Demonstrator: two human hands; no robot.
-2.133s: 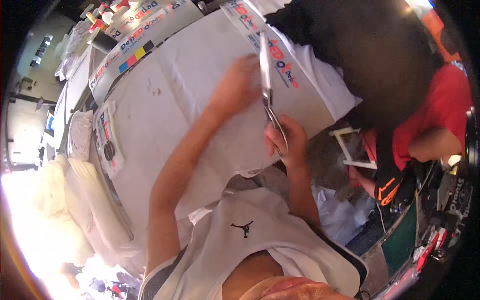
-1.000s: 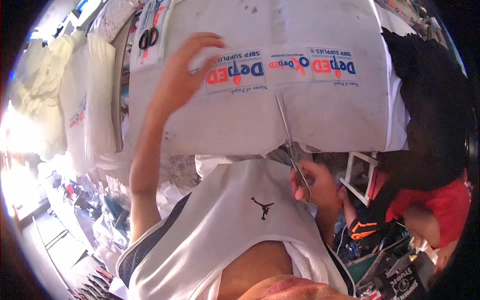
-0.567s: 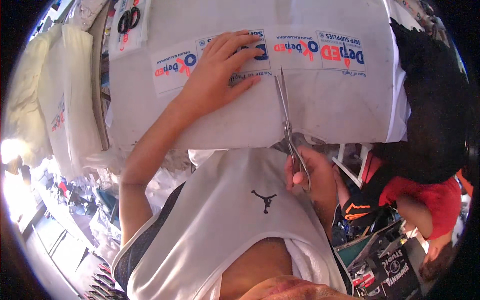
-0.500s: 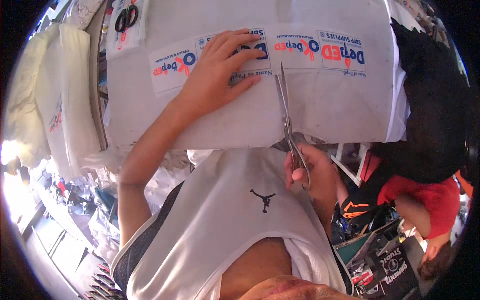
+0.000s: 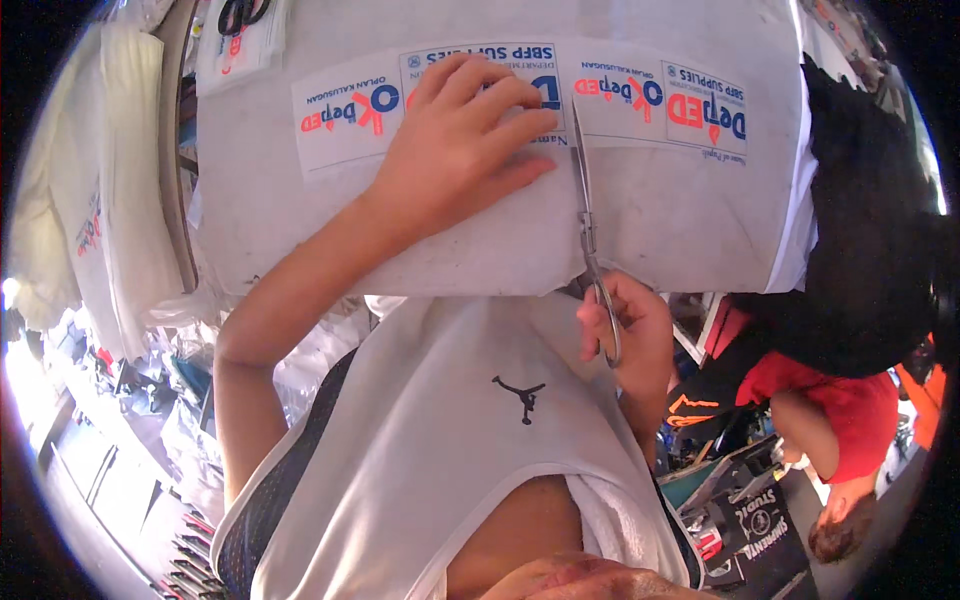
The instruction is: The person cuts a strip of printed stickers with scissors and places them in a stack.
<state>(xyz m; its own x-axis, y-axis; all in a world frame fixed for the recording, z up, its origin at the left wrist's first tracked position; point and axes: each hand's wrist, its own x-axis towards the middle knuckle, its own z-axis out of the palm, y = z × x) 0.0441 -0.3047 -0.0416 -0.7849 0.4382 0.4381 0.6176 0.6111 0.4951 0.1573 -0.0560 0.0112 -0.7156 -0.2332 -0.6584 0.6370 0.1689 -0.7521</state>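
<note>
My left hand [image 5: 462, 145] lies on a white strip of sheet [image 5: 620, 130] printed in blue and red. Its fingers are bent a little but apart, and they cover part of the print. In my right hand [image 5: 643, 335] is a pair of metal scissors [image 5: 586, 225], gripped by its handles at the table's near edge. The blades point away from me and look closed together. Their tips reach onto the strip, just right of my left fingers; whether the material is cut there I cannot tell. Under the strip is a pale grey tabletop [image 5: 440, 262].
Dark-handled scissors [image 5: 243, 14] rest on a printed clear packet [image 5: 240, 55] at the far left. Yellowish-white material [image 5: 130, 190] hangs beside the table's left edge. At right are black cloth [image 5: 865, 230] and a person in a red top [image 5: 860, 410]. A black box [image 5: 765, 540] stands lower right.
The scissor blades were slightly apart and have closed. Both hands have shifted a little to the right, and the printed strip sits slightly further right in view.
</note>
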